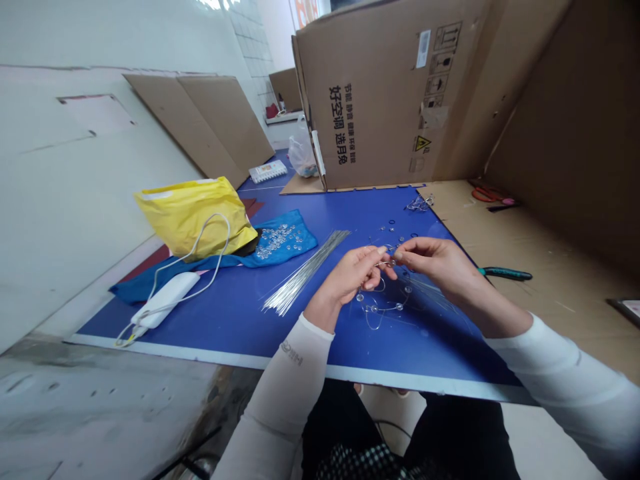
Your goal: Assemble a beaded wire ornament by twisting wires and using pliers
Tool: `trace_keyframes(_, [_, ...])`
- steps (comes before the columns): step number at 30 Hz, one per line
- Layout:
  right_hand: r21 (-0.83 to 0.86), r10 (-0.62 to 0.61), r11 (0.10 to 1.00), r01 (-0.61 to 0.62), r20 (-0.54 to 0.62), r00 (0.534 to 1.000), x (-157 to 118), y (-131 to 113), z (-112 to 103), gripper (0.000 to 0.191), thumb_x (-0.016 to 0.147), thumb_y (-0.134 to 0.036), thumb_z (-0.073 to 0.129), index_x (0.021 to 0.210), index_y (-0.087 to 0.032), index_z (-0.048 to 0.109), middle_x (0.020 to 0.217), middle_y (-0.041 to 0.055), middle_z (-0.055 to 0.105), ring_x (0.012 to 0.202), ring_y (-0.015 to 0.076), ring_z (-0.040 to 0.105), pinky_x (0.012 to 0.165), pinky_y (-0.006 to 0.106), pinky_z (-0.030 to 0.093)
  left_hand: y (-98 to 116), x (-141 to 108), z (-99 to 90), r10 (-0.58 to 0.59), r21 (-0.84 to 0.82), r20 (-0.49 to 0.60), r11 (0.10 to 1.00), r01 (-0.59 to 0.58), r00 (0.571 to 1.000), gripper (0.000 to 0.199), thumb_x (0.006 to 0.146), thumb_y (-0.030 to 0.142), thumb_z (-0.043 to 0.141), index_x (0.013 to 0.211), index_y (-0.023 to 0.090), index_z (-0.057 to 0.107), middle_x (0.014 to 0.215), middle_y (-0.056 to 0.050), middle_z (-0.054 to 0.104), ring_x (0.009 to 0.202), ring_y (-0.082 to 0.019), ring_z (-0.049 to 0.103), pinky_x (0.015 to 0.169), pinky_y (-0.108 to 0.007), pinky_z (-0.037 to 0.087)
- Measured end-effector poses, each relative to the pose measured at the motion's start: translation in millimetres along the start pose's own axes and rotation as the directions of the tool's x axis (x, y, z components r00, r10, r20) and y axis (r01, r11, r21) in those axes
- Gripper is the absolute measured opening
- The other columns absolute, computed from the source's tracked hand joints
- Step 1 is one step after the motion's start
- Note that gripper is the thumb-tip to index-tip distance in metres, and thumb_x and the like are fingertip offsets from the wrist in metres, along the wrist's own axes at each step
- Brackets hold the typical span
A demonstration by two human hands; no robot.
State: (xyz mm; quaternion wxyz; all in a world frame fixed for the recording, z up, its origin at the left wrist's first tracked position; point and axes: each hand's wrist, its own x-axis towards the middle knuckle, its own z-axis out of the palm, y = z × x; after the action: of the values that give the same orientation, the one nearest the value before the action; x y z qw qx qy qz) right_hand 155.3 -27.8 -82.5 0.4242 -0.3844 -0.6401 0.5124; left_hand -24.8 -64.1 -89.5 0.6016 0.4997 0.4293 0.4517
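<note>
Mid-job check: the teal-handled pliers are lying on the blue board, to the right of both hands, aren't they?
No: the head view shows the teal-handled pliers lying on the brown cardboard sheet just off the blue board, not on it. They are to the right of the left hand and right hand.

The only view looks out from the person's head, facing forward and steeply down past their forearms onto a blue table (225, 333). It sits close above the left hand (350, 277) and right hand (435, 261), just right of centre, and is rolled so the table's near edge slopes downward to the right. A cardboard box (380, 93) rises at the far right.
</note>
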Motion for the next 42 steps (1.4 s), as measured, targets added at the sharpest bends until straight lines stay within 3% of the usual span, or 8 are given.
trace_keyframes(6, [0.006,0.026,1.000,-0.026,-0.007,1.000,0.6,0.3,-1.7,0.025,0.066,-0.043,0.082,0.068,-0.020,0.074,0.068,0.0012,0.069,0.063,0.0132,0.054,0.066,0.031,0.043,-4.4,3.6,-5.3,0.020,-0.032,0.011,0.999,-0.019,1.000,0.051,0.103,0.059,0.043,0.091,0.012,0.062,0.072,-0.009,0.072,0.038,-0.004,0.041,0.041,-0.021,0.023])
trace_keyframes(25, [-0.018,0.055,0.998,-0.054,0.011,0.998,-0.5,-1.8,3.2,0.025,0.066,-0.045,0.076,0.069,-0.020,0.072,0.065,0.0004,0.065,0.061,0.0131,0.050,0.062,0.031,0.037,-5.7,2.0,-4.8,0.048,0.044,0.016,0.998,-0.049,0.999,0.056,0.099,0.067,0.046,0.092,0.014,0.059,0.069,-0.005,0.069,0.039,-0.004,0.041,0.041,-0.022,0.024])
trace_keyframes(28, [-0.042,0.058,0.997,-0.057,0.017,0.998,0.2,-0.8,2.7,0.028,0.067,-0.047,0.075,0.069,-0.019,0.072,0.064,0.0002,0.064,0.060,0.0130,0.050,0.061,0.031,0.037,-5.0,0.8,-5.2,0.052,0.078,0.015,0.996,-0.053,0.999,0.049,0.097,0.063,0.055,0.092,0.014,0.060,0.071,-0.004,0.068,0.040,-0.003,0.041,0.042,-0.021,0.024])
trace_keyframes(33, [-0.052,0.056,0.997,-0.055,0.018,0.998,0.2,-0.9,2.0,0.025,0.066,-0.044,0.074,0.068,-0.019,0.072,0.063,0.0002,0.063,0.060,0.0131,0.050,0.060,0.031,0.037,-3.2,-1.1,-5.7,0.036,0.063,0.053,0.997,-0.040,0.998,0.032,0.085,0.040,0.076,0.090,0.015,0.057,0.072,0.000,0.069,0.041,-0.001,0.039,0.043,-0.019,0.025])
trace_keyframes(42, [-0.081,0.031,0.996,-0.028,0.036,0.999,0.7,1.8,2.2,0.025,0.070,-0.044,0.075,0.068,-0.019,0.073,0.063,0.0010,0.064,0.059,0.0127,0.049,0.057,0.029,0.036,-0.4,-1.5,-2.2,0.035,0.073,0.043,0.997,-0.038,0.998,0.012,0.090,0.018,0.063,0.098,0.016,0.055,0.071,0.001,0.069,0.040,-0.001,0.040,0.043,-0.018,0.028])
